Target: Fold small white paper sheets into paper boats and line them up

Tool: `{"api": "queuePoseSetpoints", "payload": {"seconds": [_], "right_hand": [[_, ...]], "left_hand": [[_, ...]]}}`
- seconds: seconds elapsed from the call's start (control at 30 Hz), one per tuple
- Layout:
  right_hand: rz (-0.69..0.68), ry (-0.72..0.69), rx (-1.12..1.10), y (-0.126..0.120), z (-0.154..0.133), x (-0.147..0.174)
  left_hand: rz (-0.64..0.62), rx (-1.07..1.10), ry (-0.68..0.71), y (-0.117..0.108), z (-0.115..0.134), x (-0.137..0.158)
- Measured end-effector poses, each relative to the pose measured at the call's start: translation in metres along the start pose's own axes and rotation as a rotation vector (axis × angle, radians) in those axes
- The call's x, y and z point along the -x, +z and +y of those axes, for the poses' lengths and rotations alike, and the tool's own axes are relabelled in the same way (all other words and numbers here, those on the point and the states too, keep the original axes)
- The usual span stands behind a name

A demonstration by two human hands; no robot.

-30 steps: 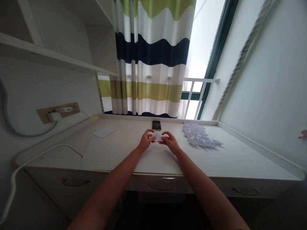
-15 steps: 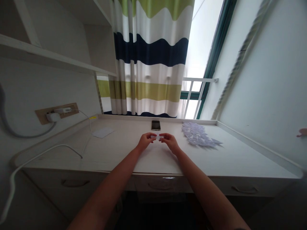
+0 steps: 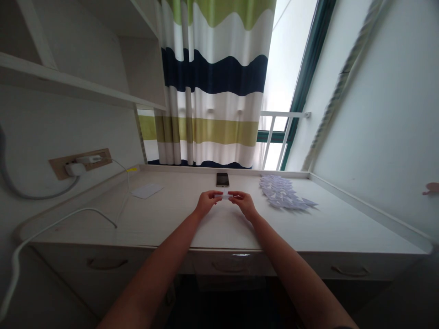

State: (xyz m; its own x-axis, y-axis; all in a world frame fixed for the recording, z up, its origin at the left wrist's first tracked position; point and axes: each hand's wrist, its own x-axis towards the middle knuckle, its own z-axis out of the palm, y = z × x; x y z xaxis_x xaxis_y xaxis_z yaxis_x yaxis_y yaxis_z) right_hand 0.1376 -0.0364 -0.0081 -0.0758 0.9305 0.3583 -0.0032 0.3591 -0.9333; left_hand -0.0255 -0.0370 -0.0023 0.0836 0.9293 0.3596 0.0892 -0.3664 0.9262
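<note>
A small piece of white folded paper (image 3: 225, 196) is pinched between my two hands, just above the middle of the desk. My left hand (image 3: 207, 201) grips its left end with thumb and fingers. On the opposite end, my right hand (image 3: 243, 202) closes in the same way. The fingertips hide both ends of the paper. Right behind it lies a phone (image 3: 222, 179) with a dark screen. To the right of my hands, many folded white paper pieces (image 3: 281, 193) lie in an overlapping heap.
Flat white paper sheets (image 3: 147, 190) lie on the left of the white desk (image 3: 185, 230). A white cable (image 3: 82, 210) runs over the desk's left edge. Chargers sit in a wall socket (image 3: 82, 163). A shelf (image 3: 85, 89) overhangs the left side, and a curtain (image 3: 216, 105) hangs behind.
Both hands keep hold of the paper, which now shows as a flatter, wider strip between the fingertips. The camera view has shifted very slightly.
</note>
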Motion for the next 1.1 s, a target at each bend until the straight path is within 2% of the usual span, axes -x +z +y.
{"api": "queuePoseSetpoints", "payload": {"seconds": [0.37, 0.8, 1.1], "right_hand": [[-0.006, 0.045, -0.057, 0.0006, -0.0008, -0.0003], [0.053, -0.097, 0.219, -0.0025, 0.0024, -0.002], [0.05, -0.029, 0.086, -0.0034, 0.0072, -0.0051]], "left_hand": [[0.01, 0.005, -0.001, 0.0002, -0.0011, 0.0], [-0.036, 0.025, -0.008, 0.0007, -0.0049, -0.0013], [-0.035, -0.015, -0.016, -0.0003, -0.0102, -0.0047]]}}
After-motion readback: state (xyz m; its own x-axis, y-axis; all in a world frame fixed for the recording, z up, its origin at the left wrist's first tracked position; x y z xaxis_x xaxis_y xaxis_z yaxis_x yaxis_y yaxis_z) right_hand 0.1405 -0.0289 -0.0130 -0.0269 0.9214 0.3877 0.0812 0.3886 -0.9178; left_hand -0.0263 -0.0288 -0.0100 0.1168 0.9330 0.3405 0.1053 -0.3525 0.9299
